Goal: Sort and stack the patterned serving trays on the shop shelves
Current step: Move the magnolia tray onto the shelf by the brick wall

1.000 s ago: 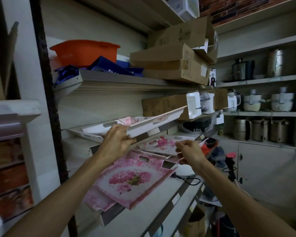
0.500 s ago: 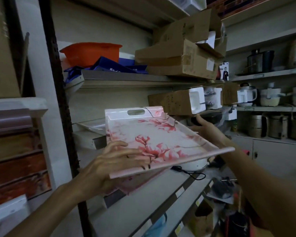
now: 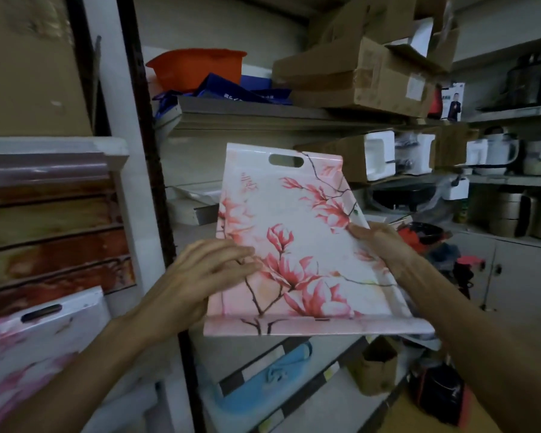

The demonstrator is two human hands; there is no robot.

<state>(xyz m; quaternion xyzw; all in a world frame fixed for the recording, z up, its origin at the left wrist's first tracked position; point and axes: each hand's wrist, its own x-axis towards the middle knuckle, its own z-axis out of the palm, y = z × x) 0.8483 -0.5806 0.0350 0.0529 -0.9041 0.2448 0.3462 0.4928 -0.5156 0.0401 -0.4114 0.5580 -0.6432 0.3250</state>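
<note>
Cluttered shop shelves (image 3: pixel 263 115) fill the background. Left of the magnolia tray (image 3: pixel 297 245), another pink patterned tray (image 3: pixel 41 348) leans low. The left hand (image 3: pixel 197 276) grips the magnolia tray's left edge, fingers spread on its face; the right hand (image 3: pixel 378 242) clasps its right rim. Beyond sit cardboard boxes (image 3: pixel 366 79).

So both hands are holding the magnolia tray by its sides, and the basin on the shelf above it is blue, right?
Not quite: the basin on the upper shelf is orange, not blue; the blue things beside it are folded bags. The head view shows this. The rest holds: the left hand and right hand hold the magnolia tray by its sides.
</note>
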